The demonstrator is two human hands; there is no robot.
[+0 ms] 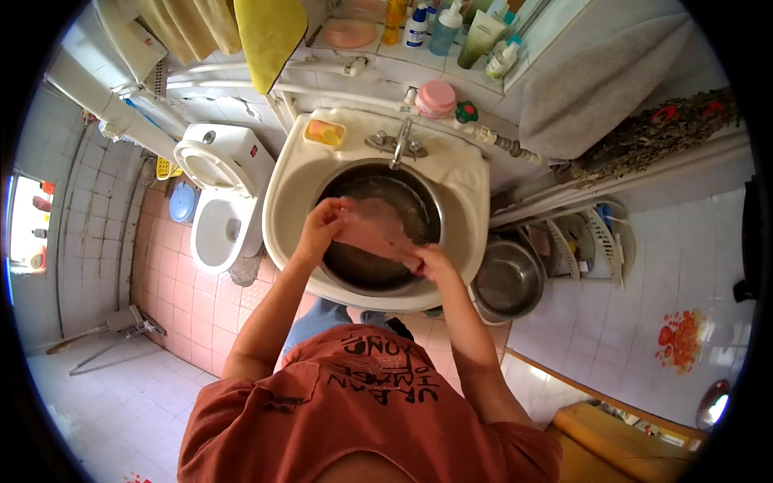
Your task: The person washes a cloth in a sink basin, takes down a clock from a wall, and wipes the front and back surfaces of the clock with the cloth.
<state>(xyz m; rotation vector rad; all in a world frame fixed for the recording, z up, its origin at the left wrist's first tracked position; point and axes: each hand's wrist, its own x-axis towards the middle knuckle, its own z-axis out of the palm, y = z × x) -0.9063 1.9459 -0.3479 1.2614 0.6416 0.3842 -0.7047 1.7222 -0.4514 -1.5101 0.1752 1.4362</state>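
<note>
A pink cloth (374, 228) is stretched slantwise between my two hands, above a round metal basin (439, 201). The fingers of my left hand (326, 219) pinch its upper left end near the basin's rim. At the lower right end, my right hand (432, 262) is closed on the cloth by the opposite rim. Dark, cloudy water (354, 267) lies in the basin, partly hidden by the cloth. The basin sits in a white sink (283, 205), and the tap (400, 143) reaches over its far edge.
A soap dish (324, 134) rests on the sink's back left corner. Left of the sink is a toilet (217, 229) with its lid raised. Another metal basin (509, 282) stands at the right. Several bottles (445, 32) line the shelf, and a grey towel (596, 88) hangs at right.
</note>
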